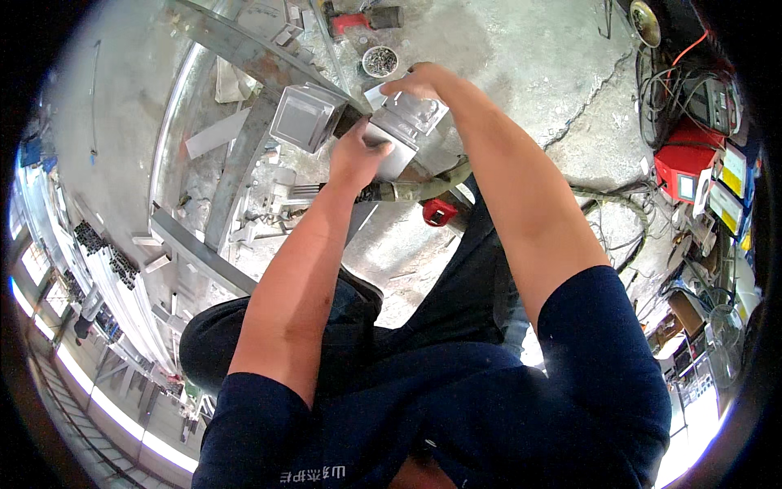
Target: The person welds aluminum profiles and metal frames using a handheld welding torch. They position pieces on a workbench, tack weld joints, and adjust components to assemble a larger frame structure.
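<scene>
My left hand (357,157) is closed on a grey, box-like metal piece (396,155), thumb on its upper face. Just beyond it, my right hand (421,84) curls its fingers over the far edge of a shiny silver square cap (414,114). The two pieces touch or nearly touch; my fingers hide part of where they meet. To the left of my left hand, a similar silver square cap (305,119) with a stepped face rests at a steel beam. Below the pieces lies a tool with a dark grip (376,192), partly covered by my left wrist.
A white tub of small fasteners (380,61) and a red power tool (358,19) lie ahead. A steel frame (244,49) spans the left. Close to my legs is a red tape measure (438,213). Cables and a red machine (683,163) stand at right.
</scene>
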`<action>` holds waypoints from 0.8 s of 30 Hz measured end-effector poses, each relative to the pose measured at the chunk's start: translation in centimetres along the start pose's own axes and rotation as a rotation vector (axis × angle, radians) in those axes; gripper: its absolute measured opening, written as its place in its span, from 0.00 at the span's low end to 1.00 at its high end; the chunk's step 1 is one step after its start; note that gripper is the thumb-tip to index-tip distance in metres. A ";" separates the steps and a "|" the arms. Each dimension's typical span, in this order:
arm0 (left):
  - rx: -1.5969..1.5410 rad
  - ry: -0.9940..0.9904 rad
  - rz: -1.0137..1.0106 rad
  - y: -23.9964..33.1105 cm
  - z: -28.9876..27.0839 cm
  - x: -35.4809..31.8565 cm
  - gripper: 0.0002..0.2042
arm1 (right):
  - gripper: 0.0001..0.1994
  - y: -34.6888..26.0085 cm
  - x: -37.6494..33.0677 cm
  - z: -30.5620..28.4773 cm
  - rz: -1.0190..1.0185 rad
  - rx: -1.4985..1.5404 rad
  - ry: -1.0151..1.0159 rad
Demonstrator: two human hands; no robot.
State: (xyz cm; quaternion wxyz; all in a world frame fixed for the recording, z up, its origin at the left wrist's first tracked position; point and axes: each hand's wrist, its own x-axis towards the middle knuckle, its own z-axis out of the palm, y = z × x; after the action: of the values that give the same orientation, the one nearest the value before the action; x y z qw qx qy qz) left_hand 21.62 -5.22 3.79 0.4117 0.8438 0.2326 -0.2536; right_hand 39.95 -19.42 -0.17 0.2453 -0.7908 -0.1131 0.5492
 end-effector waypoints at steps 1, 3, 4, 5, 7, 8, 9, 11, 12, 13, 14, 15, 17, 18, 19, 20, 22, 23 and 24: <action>-0.126 -0.069 -0.059 0.2 -0.7 0.0 0.34 | 0.47 -0.6 0.6 0.0 0.057 -0.066 0.023; -0.156 -0.004 0.041 -1.0 -0.1 0.3 0.34 | 0.44 -1.1 0.9 0.4 0.053 -0.062 0.053; -0.173 0.027 0.089 -1.6 0.2 0.4 0.34 | 0.43 -1.1 1.1 0.6 0.053 -0.062 0.066; -0.149 0.044 0.090 -2.3 0.4 0.4 0.34 | 0.43 -1.2 1.2 0.8 0.098 -0.086 0.047; -0.108 0.080 0.095 -1.7 0.4 0.4 0.35 | 0.42 -1.1 1.9 0.8 0.191 -0.143 0.013; -0.145 0.050 0.075 -1.8 0.4 0.5 0.35 | 0.42 -0.9 1.9 0.9 0.193 -0.132 0.048; -0.180 0.022 0.055 -1.9 0.3 0.7 0.35 | 0.41 -0.7 1.6 1.2 0.192 -0.120 0.083; -0.237 -0.009 0.052 -2.2 0.1 1.0 0.35 | 0.40 -0.6 1.1 1.2 0.172 -0.088 0.122; -0.257 -0.015 0.066 -2.4 0.2 1.0 0.35 | 0.40 -0.3 1.0 1.2 0.154 -0.067 0.124; -0.278 -0.020 0.080 -2.6 0.2 1.1 0.36 | 0.40 -0.1 0.8 1.2 0.136 -0.045 0.125; -0.289 -0.019 0.085 -2.8 0.3 1.1 0.35 | 0.40 0.0 0.7 1.4 0.124 -0.042 0.146; -0.302 -0.017 0.091 -2.9 0.3 1.3 0.35 | 0.40 0.1 0.5 1.5 0.110 -0.042 0.169; -0.291 0.004 0.099 -3.1 0.4 1.2 0.35 | 0.39 0.0 0.2 1.7 0.103 -0.041 0.184; -0.266 0.022 0.103 -3.0 0.4 1.1 0.35 | 0.39 -0.1 0.0 1.6 0.109 -0.042 0.179; -0.241 0.041 0.107 -2.8 0.3 1.1 0.35 | 0.38 -0.2 -0.2 1.6 0.115 -0.042 0.174; -0.228 0.058 0.138 -2.9 0.3 1.2 0.35 | 0.38 -0.4 -0.3 1.4 0.117 -0.038 0.173; -0.198 0.088 0.199 -2.9 0.3 1.3 0.35 | 0.36 -0.7 -0.7 1.2 0.124 -0.025 0.169; -0.210 0.060 0.150 -3.0 0.2 1.3 0.34 | 0.36 -0.9 -0.9 1.2 0.124 -0.029 0.172; -0.223 0.031 0.101 -2.5 -0.1 1.1 0.34 | 0.35 -1.0 -1.2 1.2 0.124 -0.035 0.175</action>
State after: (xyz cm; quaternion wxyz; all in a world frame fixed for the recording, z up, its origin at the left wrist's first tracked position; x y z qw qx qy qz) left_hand 20.98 -3.55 1.74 0.5117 0.8072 0.2229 -0.1922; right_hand 38.54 -18.74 0.99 0.2059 -0.8453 -0.0516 0.4903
